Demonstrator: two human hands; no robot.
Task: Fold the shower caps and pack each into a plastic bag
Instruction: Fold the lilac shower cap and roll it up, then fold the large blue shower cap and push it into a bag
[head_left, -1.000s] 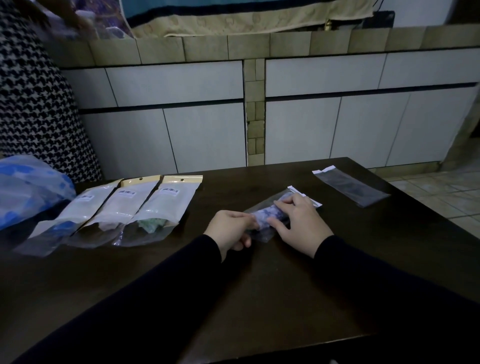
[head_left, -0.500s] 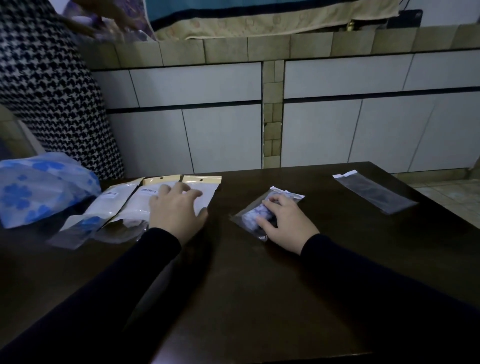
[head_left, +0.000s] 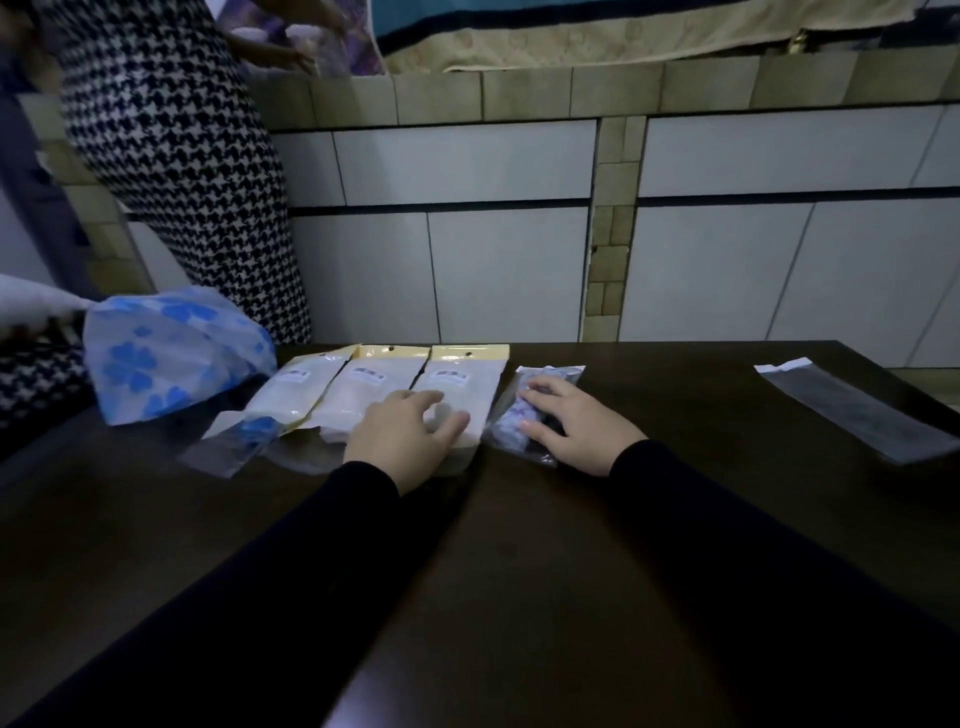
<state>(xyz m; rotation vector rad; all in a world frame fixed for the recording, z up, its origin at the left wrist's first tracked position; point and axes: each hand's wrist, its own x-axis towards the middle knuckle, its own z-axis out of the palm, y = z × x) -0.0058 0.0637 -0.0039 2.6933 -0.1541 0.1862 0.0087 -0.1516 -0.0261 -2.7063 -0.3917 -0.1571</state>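
Bare dark desk (head_left: 493, 597) lies nearest. Beyond it, the left hand (head_left: 402, 441) rests flat, fingers relaxed, on the rightmost of three packets (head_left: 457, 395). Just beside, the right hand (head_left: 576, 426) presses the bagged shower cap (head_left: 511, 426). An empty plastic bag (head_left: 852, 410) lies by the desk's right edge.

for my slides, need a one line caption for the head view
Right hand slides a bagged shower cap beside three packed pouches under the left hand.
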